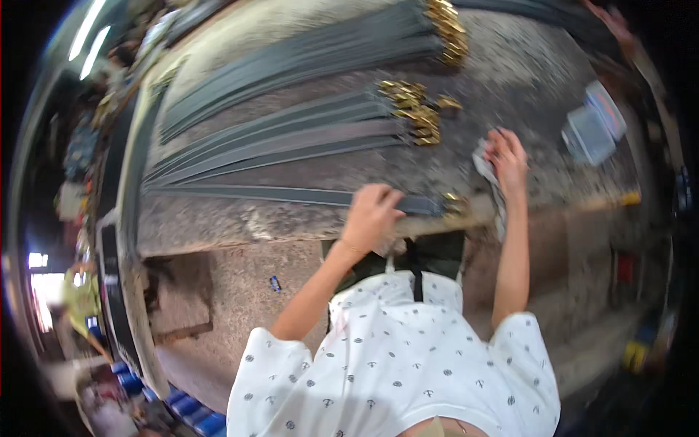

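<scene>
A: Largest first. What bears the work?

B: A long worn table (306, 218), grey and mottled, running away to the left of both hands.

A: On it?

B: Rows of dark belts (291, 131) laid flat side by side, beyond the hands. Their brass buckles (416, 109) bunch in heaps at the right ends, beyond the left hand and to the left of the right one. A further batch lies at the far edge.

A: Which belt is in hand?

B: The nearest belt (247, 193), lying alone along the table's near edge. The left hand (373, 213) presses down on it close to its buckle end, fingers curled over the strap. Its buckle (455, 204) sits just to the right of that hand, on the table edge.

A: Clenched?

B: Fingers bent over the strap; cannot tell whether they close around it.

A: Right hand?

B: The right hand (506, 156) rests on a pale rag (486, 171), fingers bent over it, gripping the cloth. The rag trails toward the table edge.

A: Anything smaller?

B: A clear plastic tub (593, 125), well to the right of the right hand.
</scene>
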### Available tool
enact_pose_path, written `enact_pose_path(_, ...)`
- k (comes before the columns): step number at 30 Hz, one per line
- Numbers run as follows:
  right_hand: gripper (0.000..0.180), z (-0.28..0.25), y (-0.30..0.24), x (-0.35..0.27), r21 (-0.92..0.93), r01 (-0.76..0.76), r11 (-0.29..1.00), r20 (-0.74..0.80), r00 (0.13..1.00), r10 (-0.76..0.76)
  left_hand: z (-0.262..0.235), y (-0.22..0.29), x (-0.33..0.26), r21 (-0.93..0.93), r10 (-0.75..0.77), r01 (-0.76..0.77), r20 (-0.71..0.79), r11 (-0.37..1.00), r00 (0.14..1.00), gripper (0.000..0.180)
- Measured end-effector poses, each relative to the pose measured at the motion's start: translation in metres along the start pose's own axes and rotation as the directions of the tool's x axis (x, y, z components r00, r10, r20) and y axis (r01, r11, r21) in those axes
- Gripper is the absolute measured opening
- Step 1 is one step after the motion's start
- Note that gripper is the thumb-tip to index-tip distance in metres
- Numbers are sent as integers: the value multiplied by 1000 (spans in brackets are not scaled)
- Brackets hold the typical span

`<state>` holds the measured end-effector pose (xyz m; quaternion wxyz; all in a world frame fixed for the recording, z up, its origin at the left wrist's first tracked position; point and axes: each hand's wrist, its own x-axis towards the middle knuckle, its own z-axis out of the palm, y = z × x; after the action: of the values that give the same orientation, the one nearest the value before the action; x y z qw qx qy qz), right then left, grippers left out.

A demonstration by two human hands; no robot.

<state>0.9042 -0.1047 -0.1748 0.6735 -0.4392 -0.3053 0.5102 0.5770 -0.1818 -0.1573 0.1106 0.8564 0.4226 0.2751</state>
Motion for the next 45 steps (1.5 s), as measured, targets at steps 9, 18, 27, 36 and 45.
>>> enact_pose_path(9, 14, -1, -35, -44, -370, 168, 914, 3, 984, -180, 11, 19, 7, -99, -153, 143, -99, 985, 983, 38)
enact_pose_path(18, 16, 42, 14, -114, -141, -18, 990, -101, 995, 3, 39, 42, 49, -93, -281, 285, 54, 954, 958, 14)
enact_pose_path(27, 7, 61, 47, -132, -519, 236, 821, -37, 954, -297, 62, 46, 21, -116, -147, 120, -262, 986, 954, 11)
enact_pose_path(36, 13, 60, 38, -130, -660, 387, 643, 171, 912, -373, 70, 42, 12, -137, -141, 106, -275, 985, 951, 14)
enact_pose_path(45, 15, 58, 41, -128, -647, 488, 587, 260, 864, -431, 72, 40, 13, -106, -111, 86, -262, 991, 959, 16)
